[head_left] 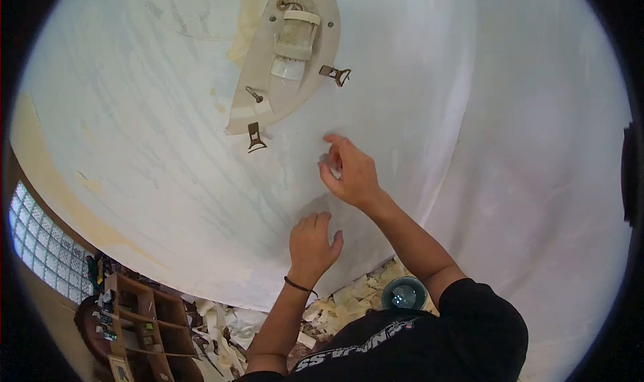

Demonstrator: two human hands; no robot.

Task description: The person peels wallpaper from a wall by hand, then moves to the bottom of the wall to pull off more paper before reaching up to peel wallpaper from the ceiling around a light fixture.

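A pale half-round wall fixture plate (258, 80) is at the upper middle, with a worn lamp socket and white bulb (288, 68) on it. Metal clips (255, 138) stick out from its edge. Below and right of the plate, my right hand (352, 171) is raised near the pale wall (402, 100), fingers bent and apart, with nothing visible in it. Lower, my left hand (313, 246), a dark band at its wrist, has its thumb spread from the fingers and holds nothing visible.
A wooden shelf unit (153, 321) with small items stands at the lower left, near a glass-block window (47, 244). Torn paper scraps (335, 315) cover the floor. A round green bucket (404, 293) sits beside my body.
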